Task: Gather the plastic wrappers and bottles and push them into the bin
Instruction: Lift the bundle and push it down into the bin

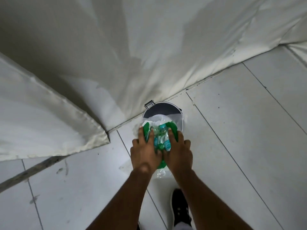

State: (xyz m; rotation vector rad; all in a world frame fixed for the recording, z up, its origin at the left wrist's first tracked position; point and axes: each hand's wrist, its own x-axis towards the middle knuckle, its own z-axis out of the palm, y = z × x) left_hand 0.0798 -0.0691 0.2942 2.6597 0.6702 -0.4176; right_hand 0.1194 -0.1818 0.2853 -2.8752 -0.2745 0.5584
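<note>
The bin (162, 109) looks like brushed metal with a shiny little hinge clip (149, 103). The bundle is crinkly clear plastic wrappers (162, 174) plus see-through bottles (163, 138) with glossy teal labels. The floor (232, 130) is smooth, slightly glossy white tile, scuffed in spots. The white sheet (116, 55) behind looks matt, like cloth.

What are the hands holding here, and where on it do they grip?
Both hands, left hand and right hand, clasp one bundle of plastic wrappers and bottles from its two sides, over the bin.
</note>
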